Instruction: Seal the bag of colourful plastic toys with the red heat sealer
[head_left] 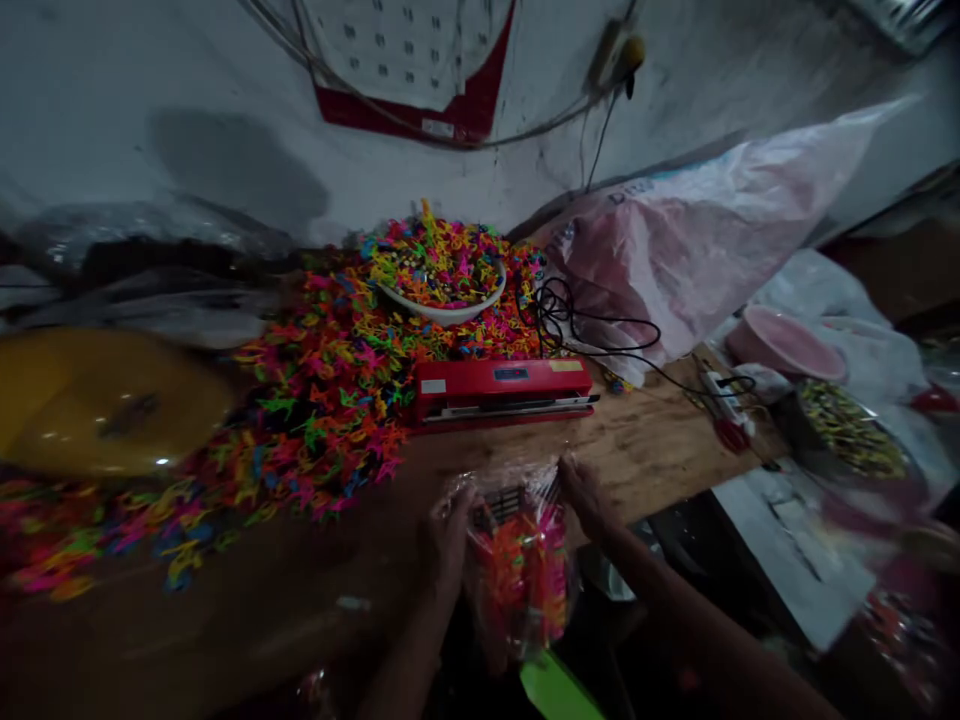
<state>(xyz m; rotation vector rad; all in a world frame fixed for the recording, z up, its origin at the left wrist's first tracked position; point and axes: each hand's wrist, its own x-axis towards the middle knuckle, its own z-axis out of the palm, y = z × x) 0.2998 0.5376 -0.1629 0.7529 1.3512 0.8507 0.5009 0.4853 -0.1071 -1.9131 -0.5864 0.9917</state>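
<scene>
A clear plastic bag (519, 560) filled with small bright orange and pink plastic pieces sits at the near edge of the wooden table (652, 440). My left hand (448, 535) grips the bag's left side near its top. On the opposite side, my right hand (583, 495) holds the upper right corner. Just beyond the bag lies a red heat sealer (499, 390), its jaw facing me. The picture is dark and blurred, so finger detail is unclear.
A large heap of multicoloured plastic pieces (315, 400) covers the table's left, with a white bowl (450, 305) of them behind the sealer. A yellow round object (105, 400) lies far left. Black cables (600, 335), a pink plastic sack (697, 250) and a pink bowl (780, 340) are right.
</scene>
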